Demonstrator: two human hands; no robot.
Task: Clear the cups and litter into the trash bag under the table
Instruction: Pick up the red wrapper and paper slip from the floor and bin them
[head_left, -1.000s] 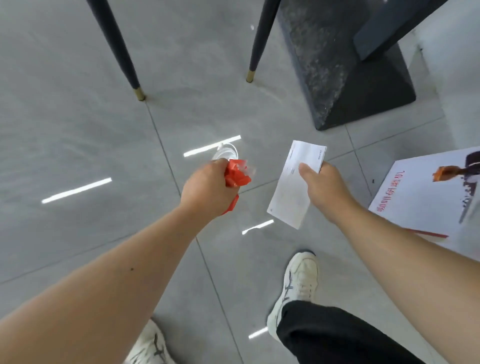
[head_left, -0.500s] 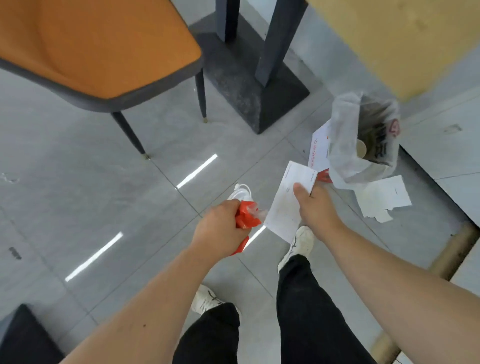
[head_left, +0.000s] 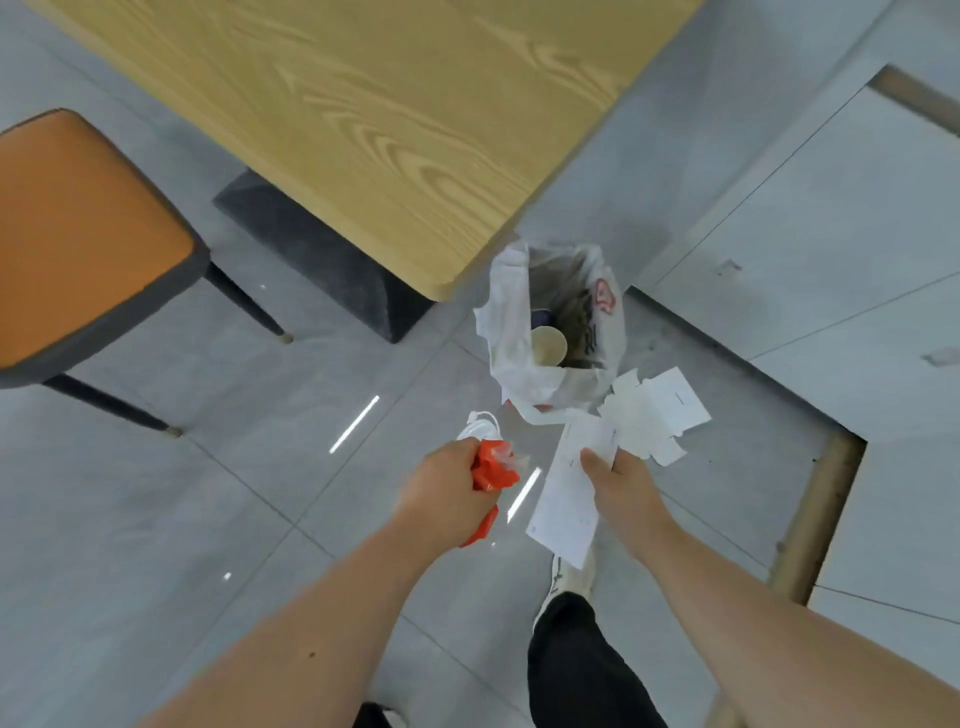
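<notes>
Left hand (head_left: 447, 488): my fist is clenched on a crumpled red wrapper (head_left: 492, 470), with a white plastic piece (head_left: 480, 423) sticking out past the knuckles.
Right hand (head_left: 621, 480): thumb and fingers pinch a white paper slip (head_left: 569, 493), which hangs tilted between my 2 hands.
Trash bag (head_left: 519, 312): white, mouth open, standing on the floor just beside the counter (head_left: 363, 114) corner, beyond both hands.
Inside the bag: 1 paper cup (head_left: 548, 345).
Floor: flattened white cardboard (head_left: 654, 410) touching the bag's near side.
Chair (head_left: 78, 244): orange seat, at my left.
</notes>
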